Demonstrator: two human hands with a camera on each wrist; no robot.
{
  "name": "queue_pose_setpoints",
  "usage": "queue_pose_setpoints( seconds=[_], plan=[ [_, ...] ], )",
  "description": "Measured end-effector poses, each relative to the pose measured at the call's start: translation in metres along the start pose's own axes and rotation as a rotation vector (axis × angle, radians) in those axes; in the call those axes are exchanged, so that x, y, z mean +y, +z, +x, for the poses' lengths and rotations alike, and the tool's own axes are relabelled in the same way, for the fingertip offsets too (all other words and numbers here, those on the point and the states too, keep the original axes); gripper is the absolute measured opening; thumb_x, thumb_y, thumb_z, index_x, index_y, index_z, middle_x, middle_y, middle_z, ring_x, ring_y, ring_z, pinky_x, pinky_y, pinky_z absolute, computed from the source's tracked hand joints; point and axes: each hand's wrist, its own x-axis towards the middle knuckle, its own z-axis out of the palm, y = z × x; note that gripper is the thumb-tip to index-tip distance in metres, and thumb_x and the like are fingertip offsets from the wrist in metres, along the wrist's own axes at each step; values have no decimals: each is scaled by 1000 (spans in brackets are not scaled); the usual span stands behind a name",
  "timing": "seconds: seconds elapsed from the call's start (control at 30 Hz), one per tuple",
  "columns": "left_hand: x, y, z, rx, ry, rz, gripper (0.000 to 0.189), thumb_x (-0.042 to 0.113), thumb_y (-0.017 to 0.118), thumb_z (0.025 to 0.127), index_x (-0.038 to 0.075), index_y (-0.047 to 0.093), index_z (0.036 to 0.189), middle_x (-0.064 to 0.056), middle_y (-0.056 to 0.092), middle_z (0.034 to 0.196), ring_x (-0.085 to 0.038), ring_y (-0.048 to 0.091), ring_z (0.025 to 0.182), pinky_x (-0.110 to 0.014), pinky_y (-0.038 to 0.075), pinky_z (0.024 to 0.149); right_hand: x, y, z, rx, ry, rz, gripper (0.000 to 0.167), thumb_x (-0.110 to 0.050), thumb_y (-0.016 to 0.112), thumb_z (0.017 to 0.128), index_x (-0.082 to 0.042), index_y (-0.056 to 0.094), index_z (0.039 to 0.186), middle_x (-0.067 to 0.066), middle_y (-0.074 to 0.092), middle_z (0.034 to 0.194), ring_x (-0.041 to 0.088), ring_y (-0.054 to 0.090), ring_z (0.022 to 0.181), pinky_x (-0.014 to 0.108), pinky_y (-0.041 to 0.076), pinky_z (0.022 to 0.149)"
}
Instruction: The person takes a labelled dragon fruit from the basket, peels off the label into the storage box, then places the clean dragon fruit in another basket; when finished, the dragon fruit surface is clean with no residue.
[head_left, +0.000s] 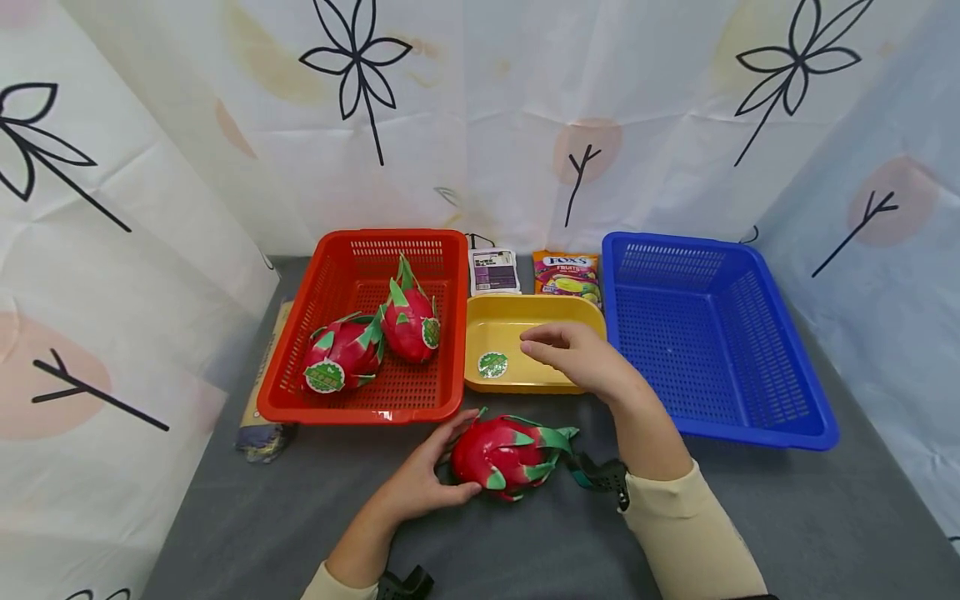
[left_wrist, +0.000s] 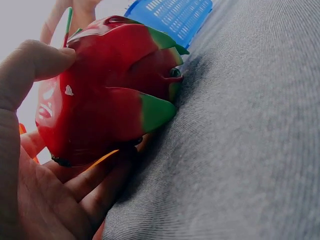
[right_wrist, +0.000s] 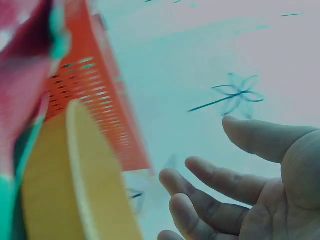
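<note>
A red dragon fruit [head_left: 504, 454] with green-tipped scales lies on the grey tabletop in front of the baskets. My left hand [head_left: 431, 471] holds it from the left; in the left wrist view the thumb presses one side and the fingers curve round the other. Over the yellow tray [head_left: 517, 385] hovers my right hand [head_left: 573, 354], its fingers loosely bent with nothing between them, as the right wrist view confirms. A round green sticker [head_left: 492, 364] lies in the tray. Two more dragon fruits [head_left: 411, 325], each bearing a green sticker, sit in the red basket [head_left: 453, 400].
To the right stands a blue basket [head_left: 720, 429]. Behind the yellow tray are a white-and-purple packet [head_left: 495, 272] and a Fox's Fruits candy bag [head_left: 567, 275]. Another package [head_left: 264, 425] lies partly hidden along the red basket's left side. A patterned curtain [head_left: 487, 125] encloses the back and sides.
</note>
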Motion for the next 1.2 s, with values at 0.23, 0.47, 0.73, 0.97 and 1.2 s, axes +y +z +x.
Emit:
queue_pose_setpoints(
  seconds=[0.23,0.47,0.73,0.97,1.2],
  plan=[
    [-1,1,3,-55,-22,4,98,25,87,80,20,32,161,-5,44,153,-29,43,137,-35,49,103,-5,-23,-36,70,-146,1,41,-32,61,104,-5,65,135,12,67,130,30,59,120,43,51,96],
    [-5,1,2,-96,16,9,103,26,86,80,15,26,163,-6,43,153,-32,40,137,-37,51,101,6,-43,-61,240,-231,8,36,-26,59,106,-5,64,135,11,66,130,21,58,120,20,51,90],
    [-4,0,2,-105,14,61,106,30,85,80,15,22,164,-11,36,159,-31,35,142,-37,50,102,38,-77,-88,457,-348,-40,34,-12,59,105,-5,63,138,-1,67,124,5,62,112,13,48,90],
    [0,1,2,-119,-24,53,109,30,84,80,15,18,165,-8,38,157,-29,36,141,-36,49,103,58,-100,-105,602,-385,18,36,1,59,102,2,62,137,-9,68,122,7,61,114,12,46,91],
    [3,1,2,-109,-62,14,106,26,86,78,16,24,163,-3,46,148,-30,43,135,-34,51,99,81,-117,-118,729,-285,-11,34,-3,60,102,-2,64,136,-14,67,119,3,60,113,8,44,89]
  ],
)
